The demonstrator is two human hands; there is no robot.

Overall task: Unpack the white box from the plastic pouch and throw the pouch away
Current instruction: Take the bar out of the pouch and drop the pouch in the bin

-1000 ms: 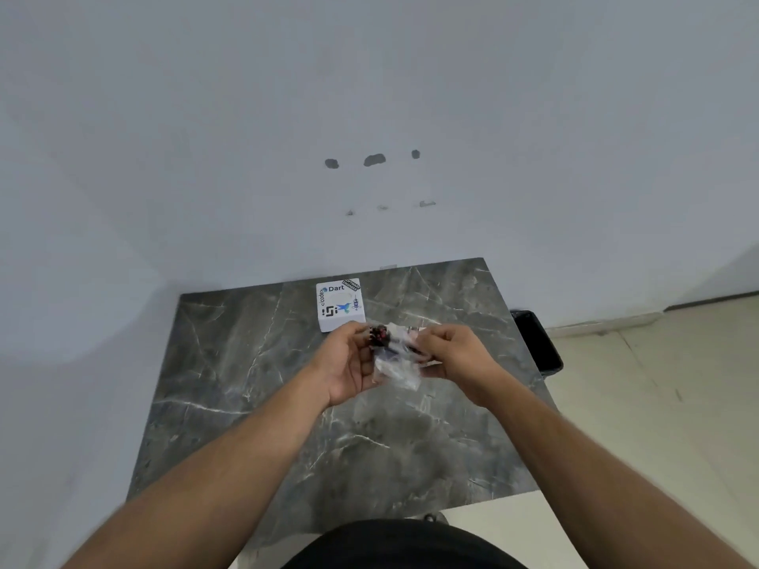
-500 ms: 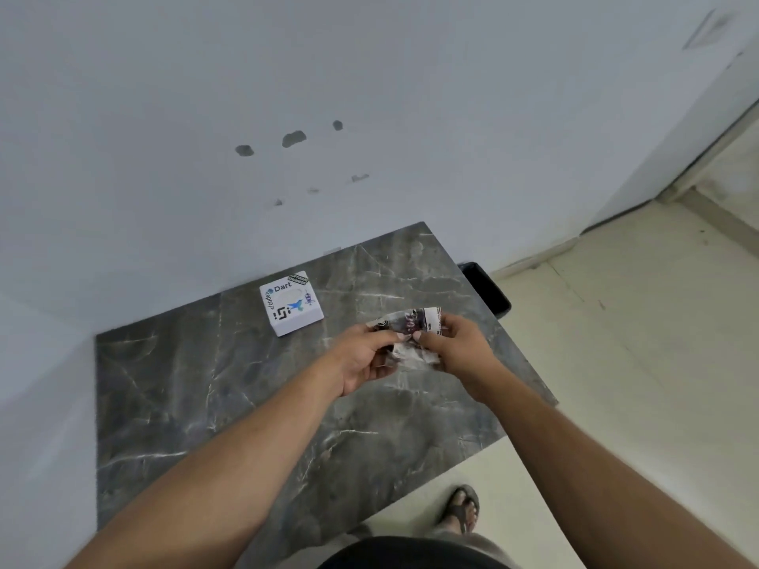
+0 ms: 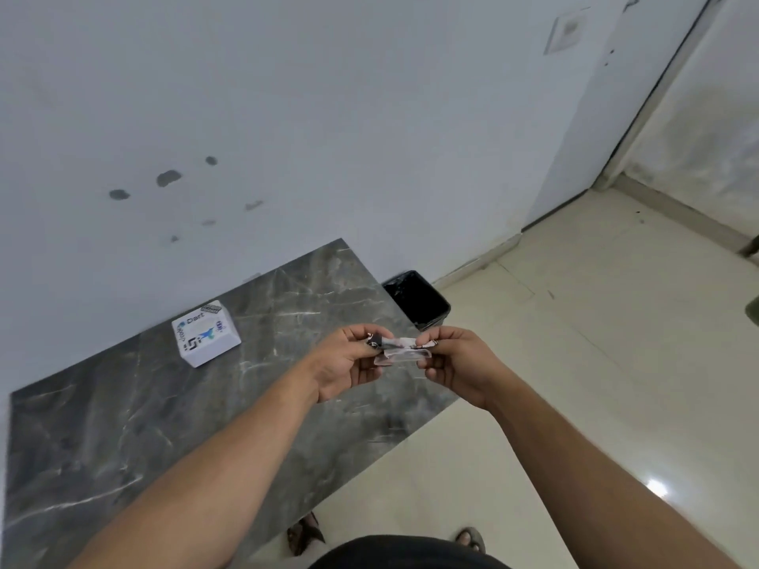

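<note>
A crumpled, folded plastic pouch is stretched between both hands above the table's right side. My left hand pinches its left end, and my right hand pinches its right end. The white box, printed with "Dart" and blue graphics, lies on the dark marble table towards the wall, well to the left of my hands and free of the pouch.
A black waste bin stands on the floor against the wall, just beyond the table's far right corner. Pale tiled floor extends to the right. My sandalled feet show at the bottom edge.
The view has swung to the right, bringing more floor and the bin into sight. Both hands have kept hold of the pouch and carried it towards the table's right edge, folding it smaller.
</note>
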